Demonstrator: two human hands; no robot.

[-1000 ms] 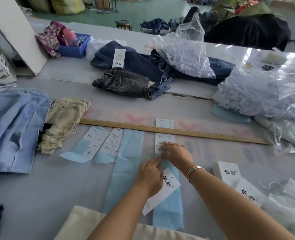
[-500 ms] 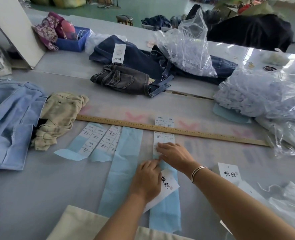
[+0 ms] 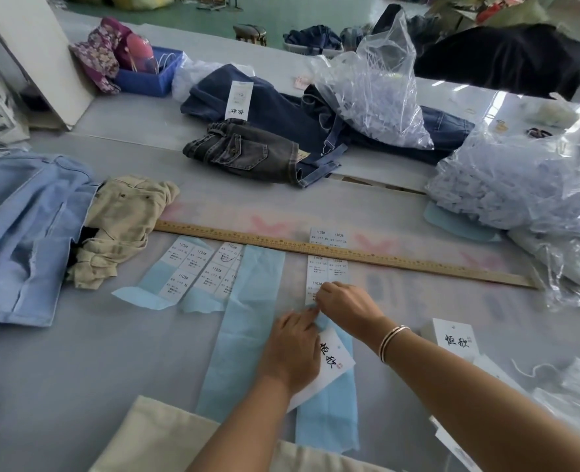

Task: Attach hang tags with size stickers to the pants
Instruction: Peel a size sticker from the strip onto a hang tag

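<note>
Hang tag and size-sticker station on a grey work table (image 3: 60, 369).

Far left lies folded light-blue denim (image 3: 19, 233), beside it crumpled beige pants (image 3: 125, 223). A long wooden ruler (image 3: 401, 260) crosses two partly used blue-backed sticker strips (image 3: 193, 274). The left hand (image 3: 290, 349) presses a white printed hang tag (image 3: 332, 361) flat on blue backing paper. The right hand (image 3: 344, 304), touching the left, pinches at the white size-sticker sheet (image 3: 326, 270). Spare white hang tags (image 3: 455, 340) sit at right.
</note>
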